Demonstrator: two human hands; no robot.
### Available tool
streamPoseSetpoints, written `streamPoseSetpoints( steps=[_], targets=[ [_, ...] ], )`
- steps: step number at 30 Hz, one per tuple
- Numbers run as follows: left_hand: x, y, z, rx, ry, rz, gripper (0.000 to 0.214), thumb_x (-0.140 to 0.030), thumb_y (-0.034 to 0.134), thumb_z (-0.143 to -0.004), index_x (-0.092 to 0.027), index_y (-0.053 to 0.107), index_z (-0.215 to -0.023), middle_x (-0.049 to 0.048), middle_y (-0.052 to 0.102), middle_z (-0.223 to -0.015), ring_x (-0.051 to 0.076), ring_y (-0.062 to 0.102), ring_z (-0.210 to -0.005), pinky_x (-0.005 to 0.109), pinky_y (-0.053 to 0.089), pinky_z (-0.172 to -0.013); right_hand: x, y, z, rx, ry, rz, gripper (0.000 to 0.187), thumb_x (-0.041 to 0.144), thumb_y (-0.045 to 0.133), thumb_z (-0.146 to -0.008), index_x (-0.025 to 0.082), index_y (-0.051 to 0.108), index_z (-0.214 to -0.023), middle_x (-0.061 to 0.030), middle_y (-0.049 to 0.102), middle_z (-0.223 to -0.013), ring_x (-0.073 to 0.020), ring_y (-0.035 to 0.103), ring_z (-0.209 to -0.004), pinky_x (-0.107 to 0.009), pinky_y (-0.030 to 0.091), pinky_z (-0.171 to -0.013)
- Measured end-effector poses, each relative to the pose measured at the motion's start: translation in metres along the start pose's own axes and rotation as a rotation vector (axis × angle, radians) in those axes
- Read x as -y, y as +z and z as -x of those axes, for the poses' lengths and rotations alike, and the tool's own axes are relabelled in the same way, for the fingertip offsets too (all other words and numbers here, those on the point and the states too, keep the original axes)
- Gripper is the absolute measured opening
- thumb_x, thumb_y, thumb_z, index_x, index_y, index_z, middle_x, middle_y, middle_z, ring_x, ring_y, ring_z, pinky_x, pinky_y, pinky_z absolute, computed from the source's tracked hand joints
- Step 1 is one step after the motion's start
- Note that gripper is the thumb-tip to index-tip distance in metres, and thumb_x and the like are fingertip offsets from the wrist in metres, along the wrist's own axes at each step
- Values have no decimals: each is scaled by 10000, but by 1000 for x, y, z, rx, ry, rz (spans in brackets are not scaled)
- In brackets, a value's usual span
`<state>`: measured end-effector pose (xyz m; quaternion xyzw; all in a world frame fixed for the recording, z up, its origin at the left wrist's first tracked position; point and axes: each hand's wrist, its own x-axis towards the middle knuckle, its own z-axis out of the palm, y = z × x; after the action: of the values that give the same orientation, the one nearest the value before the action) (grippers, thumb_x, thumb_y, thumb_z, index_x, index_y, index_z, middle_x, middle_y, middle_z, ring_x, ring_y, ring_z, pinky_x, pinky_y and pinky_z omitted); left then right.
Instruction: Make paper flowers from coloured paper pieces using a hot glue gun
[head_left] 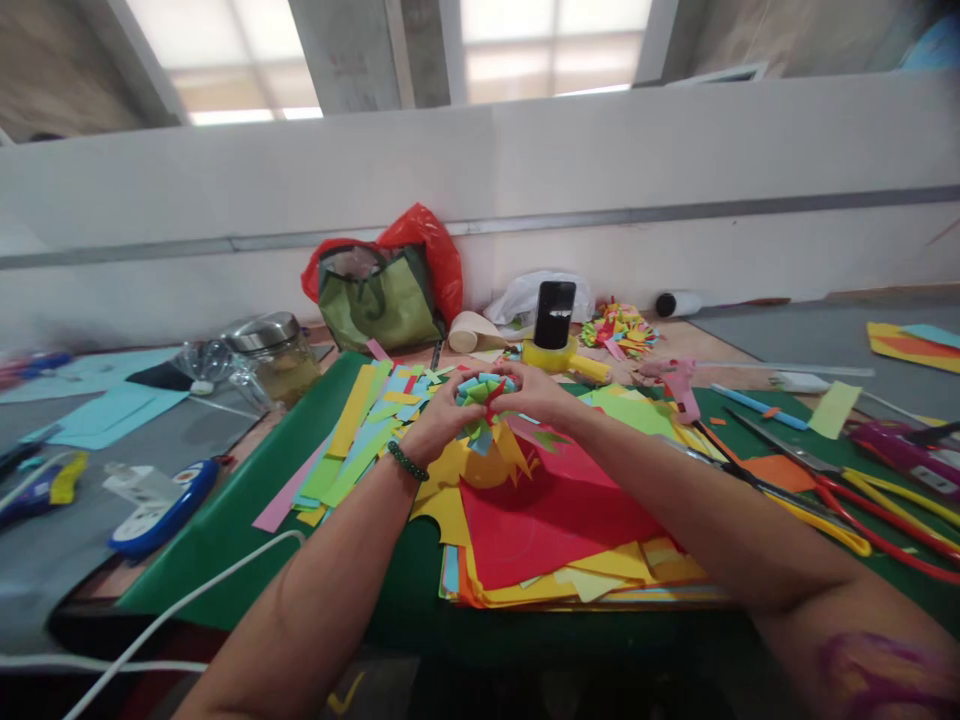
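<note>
Between my two hands is a paper flower made of fringed blue, green and red strips. My left hand, with a dark beaded bracelet at the wrist, grips its left side. The fingers of my right hand curl round the right side and partly hide it. Just below the flower lies a yellow cut paper shape with pointed edges. Under that, a red sheet rests on a stack of coloured paper. Cut paper strips are heaped to the left of my left hand.
On the right lie large scissors, a pink glue gun and a blue pen. A phone stands in a yellow holder behind my hands. At left are a glass jar, a blue tool and a white cable.
</note>
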<state>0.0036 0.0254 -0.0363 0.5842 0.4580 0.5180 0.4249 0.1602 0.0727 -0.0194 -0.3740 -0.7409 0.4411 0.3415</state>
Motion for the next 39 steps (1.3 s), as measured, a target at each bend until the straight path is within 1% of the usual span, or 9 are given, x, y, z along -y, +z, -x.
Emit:
streamPoseSetpoints(
  steps=[4, 9, 14, 20, 25, 31, 34, 36, 39],
  targets=[
    [-2, 3, 2, 47, 1, -9, 611, -242, 698, -558, -165, 607, -1158, 73, 663, -1139, 216, 614, -937, 303, 482, -806, -5, 1, -2, -23, -26, 26, 395, 138, 665, -587, 143, 667, -981, -17, 687, -918, -172, 614, -844, -280, 479, -759],
    [-4, 3, 3, 46, 6, -21, 641, -213, 694, -549, -159, 596, -1180, 80, 642, -1182, 235, 591, -1033, 311, 470, -873, -8, 0, -2, -5, -29, 44, 470, 155, 692, -567, 143, 656, -1036, -26, 687, -936, -184, 621, -856, -288, 488, -743],
    [-2, 2, 3, 47, 13, -21, 666, -175, 670, -540, -180, 581, -1200, 64, 621, -1203, 223, 597, -1011, 303, 480, -846, -9, -2, -3, -32, -14, 53, 535, 161, 690, -573, 135, 637, -1104, -57, 685, -1010, -199, 632, -896, -311, 503, -784],
    [5, -2, 0, 5, -6, -31, 652, -192, 694, -557, -176, 561, -1195, 68, 623, -1149, 217, 594, -992, 306, 480, -831, -6, -3, -4, 52, -21, -32, 437, 158, 648, -605, 163, 657, -1042, -27, 702, -938, -194, 643, -879, -302, 510, -779],
    [4, 1, 0, -2, -21, -32, 704, -187, 687, -546, -166, 537, -1234, 71, 634, -1130, 220, 596, -983, 305, 489, -813, -7, -2, -3, 21, -87, 20, 451, 80, 667, -530, 158, 679, -975, -11, 693, -962, -197, 614, -917, -310, 472, -846],
    [4, 1, 1, -36, -22, -36, 700, -192, 693, -543, -148, 539, -1224, 78, 630, -1131, 205, 602, -962, 292, 483, -813, -7, -1, -3, 55, -85, -2, 376, 140, 675, -568, 176, 688, -942, 9, 687, -905, -195, 612, -881, -313, 470, -814],
    [5, 1, 0, -45, -25, -30, 707, -194, 695, -535, -147, 535, -1221, 75, 642, -1095, 202, 601, -948, 283, 485, -787, -7, -2, -3, 60, -128, 9, 395, 132, 701, -531, 183, 689, -923, 18, 681, -896, -189, 607, -860, -308, 469, -812],
    [6, 1, 0, -52, -31, -25, 706, -192, 683, -529, -144, 530, -1217, 73, 650, -1064, 200, 602, -928, 279, 484, -760, -6, -4, -3, 48, -86, 11, 409, 148, 713, -538, 181, 685, -945, 10, 680, -898, -187, 609, -856, -304, 474, -805],
    [6, 1, 0, -62, -41, -14, 704, -204, 665, -522, -144, 521, -1208, 65, 650, -1033, 188, 604, -876, 271, 477, -719, -6, -8, -4, 31, 50, 1, 473, 207, 703, -601, 152, 653, -1068, -9, 674, -819, -188, 621, -790, -308, 493, -739]
  ],
)
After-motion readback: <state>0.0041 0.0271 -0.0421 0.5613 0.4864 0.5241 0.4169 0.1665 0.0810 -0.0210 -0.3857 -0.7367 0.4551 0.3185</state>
